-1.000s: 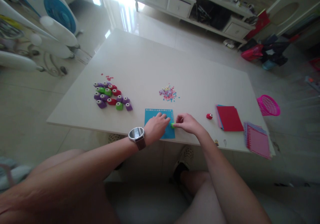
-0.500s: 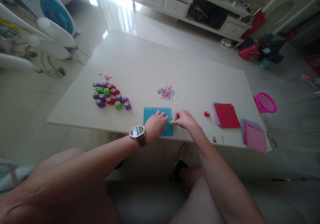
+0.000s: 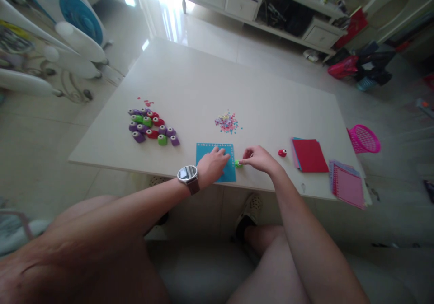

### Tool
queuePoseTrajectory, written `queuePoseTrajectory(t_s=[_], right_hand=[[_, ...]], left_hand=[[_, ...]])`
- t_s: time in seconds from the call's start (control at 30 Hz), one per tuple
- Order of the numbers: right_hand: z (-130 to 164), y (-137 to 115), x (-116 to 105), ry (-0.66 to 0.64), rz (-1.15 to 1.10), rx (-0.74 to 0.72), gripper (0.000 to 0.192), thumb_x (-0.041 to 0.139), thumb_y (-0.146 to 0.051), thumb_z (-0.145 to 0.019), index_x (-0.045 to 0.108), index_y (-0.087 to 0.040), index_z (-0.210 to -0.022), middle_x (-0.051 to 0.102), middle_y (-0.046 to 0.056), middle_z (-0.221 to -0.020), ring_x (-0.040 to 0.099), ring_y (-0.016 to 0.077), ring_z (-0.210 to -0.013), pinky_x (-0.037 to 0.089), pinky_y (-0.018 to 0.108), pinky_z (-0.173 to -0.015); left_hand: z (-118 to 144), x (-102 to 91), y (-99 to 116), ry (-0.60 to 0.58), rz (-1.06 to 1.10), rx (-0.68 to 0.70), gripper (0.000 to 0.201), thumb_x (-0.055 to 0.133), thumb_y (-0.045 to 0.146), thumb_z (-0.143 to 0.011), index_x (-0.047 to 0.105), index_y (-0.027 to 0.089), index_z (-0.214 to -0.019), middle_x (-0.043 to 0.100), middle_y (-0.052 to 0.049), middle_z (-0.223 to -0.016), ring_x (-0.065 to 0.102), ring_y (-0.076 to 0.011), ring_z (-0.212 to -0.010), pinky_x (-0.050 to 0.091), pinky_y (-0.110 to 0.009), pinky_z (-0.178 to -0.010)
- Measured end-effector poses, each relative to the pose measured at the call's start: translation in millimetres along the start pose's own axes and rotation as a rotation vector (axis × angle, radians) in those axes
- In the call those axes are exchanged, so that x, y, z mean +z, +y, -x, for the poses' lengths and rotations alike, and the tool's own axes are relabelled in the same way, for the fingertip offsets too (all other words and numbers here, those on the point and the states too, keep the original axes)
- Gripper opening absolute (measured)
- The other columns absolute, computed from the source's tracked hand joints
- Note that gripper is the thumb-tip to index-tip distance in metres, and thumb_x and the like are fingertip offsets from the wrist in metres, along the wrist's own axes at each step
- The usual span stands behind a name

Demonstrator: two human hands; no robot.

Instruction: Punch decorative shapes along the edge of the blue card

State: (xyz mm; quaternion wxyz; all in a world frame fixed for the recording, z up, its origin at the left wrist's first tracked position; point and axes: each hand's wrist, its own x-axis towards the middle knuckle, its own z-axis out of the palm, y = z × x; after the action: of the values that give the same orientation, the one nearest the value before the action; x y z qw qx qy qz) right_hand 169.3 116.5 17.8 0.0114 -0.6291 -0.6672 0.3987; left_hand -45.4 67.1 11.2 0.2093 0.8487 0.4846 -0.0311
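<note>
The small green plastic paper punch (image 3: 238,163) sits on the table just off the right edge of the square blue paper sheet (image 3: 216,161), at about 3 o'clock from it, near the table's front edge. The right hand (image 3: 260,158) is curled around the punch, with its fingertips pinching it from the right side; the other fingers are bent in and hold nothing else. The left hand (image 3: 212,165) lies flat and open on the blue sheet and presses it down, with a silver wristwatch with a brown strap (image 3: 188,175) on the wrist. The blue sheet has a row of tiny holes along its far edge. It looks like the punch is off the paper right now, between one press and the next. A next press would call for sliding the slot of the punch onto the paper edge at a fresh spot while the flat hand keeps the sheet from slipping. At 12 o'clock from the sheet lies a little heap of colourful paper bits (image 3: 226,122). At 10 o'clock is a bunch of purple, green and red punches (image 3: 152,128). At 3 o'clock sits one small red punch (image 3: 282,152), then a stack of red paper sheets (image 3: 307,155), then pink sheets (image 3: 348,184) at the corner of the big white table (image 3: 190,78). A pink plastic basket (image 3: 364,138) sits off the table's right edge.
</note>
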Motion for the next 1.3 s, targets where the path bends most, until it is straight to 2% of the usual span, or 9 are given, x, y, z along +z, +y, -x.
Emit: queuePoseTrajectory(t_s=[0.2, 0.4, 0.6, 0.7, 0.8, 1.03, 1.1, 1.2, 1.3], right_hand=[[0, 3, 10, -0.032, 0.057, -0.087, 0.037, 0.092, -0.015, -0.066, 0.071, -0.018, -0.096, 0.072, 0.002, -0.094, 0.066, 0.0172, -0.084, 0.049, 0.025, -0.072], [3, -6, 6, -0.034, 0.217, -0.147, 0.018, 0.074, -0.008, -0.078, 0.073, -0.020, -0.092, 0.073, 0.002, -0.088, 0.066, 0.0169, -0.082, 0.048, 0.025, -0.074], [7, 0, -6, 0.037, 0.382, -0.059, 0.019, 0.069, -0.008, -0.078, 0.073, -0.020, -0.093, 0.076, 0.007, -0.099, 0.067, 0.0214, -0.089, 0.048, 0.028, -0.078], [7, 0, -6, 0.054, 0.356, -0.151, 0.027, 0.068, -0.004, -0.074, 0.073, -0.019, -0.096, 0.077, 0.008, -0.105, 0.067, 0.0232, -0.103, 0.048, 0.028, -0.088], [9, -7, -5, -0.018, 0.276, -0.243, 0.032, 0.061, 0.000, -0.074, 0.074, -0.021, -0.095, 0.078, 0.004, -0.105, 0.067, 0.0211, -0.106, 0.048, 0.028, -0.093], [11, -17, 2, -0.125, 0.371, -0.163, 0.025, 0.061, -0.007, -0.081, 0.077, -0.023, -0.092, 0.079, 0.005, -0.104, 0.069, 0.0242, -0.101, 0.046, 0.040, -0.100], [8, -14, 3, -0.091, 0.333, -0.170, 0.029, 0.061, -0.007, -0.081, 0.077, -0.023, -0.101, 0.079, 0.006, -0.113, 0.068, 0.0259, -0.110, 0.047, 0.041, -0.104], [3, -9, 4, 0.085, 0.260, -0.190, 0.047, 0.060, -0.009, -0.081, 0.070, -0.022, -0.126, 0.071, 0.010, -0.137, 0.061, 0.0287, -0.130, 0.044, 0.044, -0.113], [-1, -3, 4, 0.192, 0.251, -0.180, 0.045, 0.060, -0.013, -0.084, 0.067, -0.020, -0.128, 0.069, 0.013, -0.140, 0.058, 0.0302, -0.135, 0.042, 0.047, -0.116]], left_hand=[[-2, -0.9, -1, 0.001, -0.002, 0.001, 0.034, 0.079, 0.022, -0.089, 0.062, 0.018, -0.119, 0.061, -0.014, -0.129, 0.055, -0.0318, -0.124, 0.062, -0.039, -0.088], [0, -3.5, -1, -0.014, 0.003, 0.003, 0.036, 0.079, 0.023, -0.089, 0.061, 0.019, -0.120, 0.060, -0.013, -0.131, 0.054, -0.0315, -0.125, 0.062, -0.039, -0.089], [0, -1.3, -2, 0.001, 0.005, 0.008, 0.034, 0.078, 0.022, -0.089, 0.062, 0.019, -0.118, 0.060, -0.014, -0.129, 0.055, -0.0315, -0.123, 0.063, -0.039, -0.084], [-1, -1.7, -1, 0.000, 0.006, 0.008, 0.032, 0.077, 0.021, -0.089, 0.062, 0.018, -0.118, 0.060, -0.014, -0.129, 0.055, -0.0321, -0.124, 0.063, -0.040, -0.085], [0, -2.9, -1, -0.003, 0.003, 0.005, 0.031, 0.075, 0.019, -0.090, 0.062, 0.018, -0.119, 0.060, -0.014, -0.129, 0.055, -0.0319, -0.124, 0.063, -0.040, -0.086], [0, -5.7, 0, -0.015, 0.010, 0.005, 0.033, 0.076, 0.019, -0.090, 0.062, 0.019, -0.119, 0.060, -0.014, -0.131, 0.054, -0.0319, -0.128, 0.062, -0.040, -0.091], [0, -6.2, 0, -0.016, 0.013, 0.004, 0.032, 0.076, 0.019, -0.090, 0.062, 0.020, -0.119, 0.060, -0.014, -0.131, 0.054, -0.0317, -0.127, 0.062, -0.040, -0.090], [0, -6.4, 0, -0.018, 0.014, 0.002, 0.032, 0.076, 0.020, -0.090, 0.062, 0.020, -0.118, 0.060, -0.014, -0.130, 0.054, -0.0320, -0.126, 0.063, -0.039, -0.088], [0, -5.7, 0, -0.018, 0.017, 0.002, 0.032, 0.077, 0.021, -0.089, 0.062, 0.021, -0.118, 0.060, -0.013, -0.130, 0.053, -0.0316, -0.126, 0.062, -0.039, -0.089]])
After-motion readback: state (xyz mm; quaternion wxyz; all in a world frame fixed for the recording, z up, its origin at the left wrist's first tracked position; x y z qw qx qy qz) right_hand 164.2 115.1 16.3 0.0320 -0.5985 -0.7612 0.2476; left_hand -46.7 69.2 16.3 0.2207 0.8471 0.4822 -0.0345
